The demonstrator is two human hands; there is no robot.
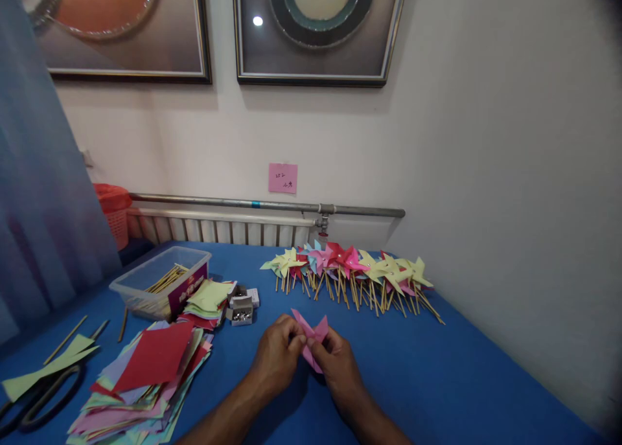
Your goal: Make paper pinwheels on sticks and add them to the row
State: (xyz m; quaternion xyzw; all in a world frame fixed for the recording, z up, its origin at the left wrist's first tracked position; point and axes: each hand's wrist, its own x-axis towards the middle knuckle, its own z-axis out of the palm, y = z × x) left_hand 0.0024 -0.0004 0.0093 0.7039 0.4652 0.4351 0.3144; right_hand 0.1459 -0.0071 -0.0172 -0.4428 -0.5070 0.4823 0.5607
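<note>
Pink paper piece (pixel 311 336), partly folded with points sticking up, sits pinched between both hands just above the blue tabletop (pixel 437 380), near the front centre. At the far left edge, black-handled scissors (pixel 34 403) lie beside a pale green paper strip (pixel 48 367) and loose wooden sticks (pixel 65 339). Next comes a spread stack of coloured paper squares (pixel 146 380), a red sheet on top. Behind it stands a clear plastic bin (pixel 160 283) holding more sticks, with a smaller paper pile (pixel 208 299) and a small box of metal pins (pixel 241 312) just beside it. The left hand (pixel 276 357) has its fingers closed on the left side of the pink piece; the right hand (pixel 337 361) grips the lower right side with thumb and fingers. Farther back and to the right, a row of finished pinwheels (pixel 354 273) in yellow, pink, red and blue lies along the wall (pixel 486 173).
</note>
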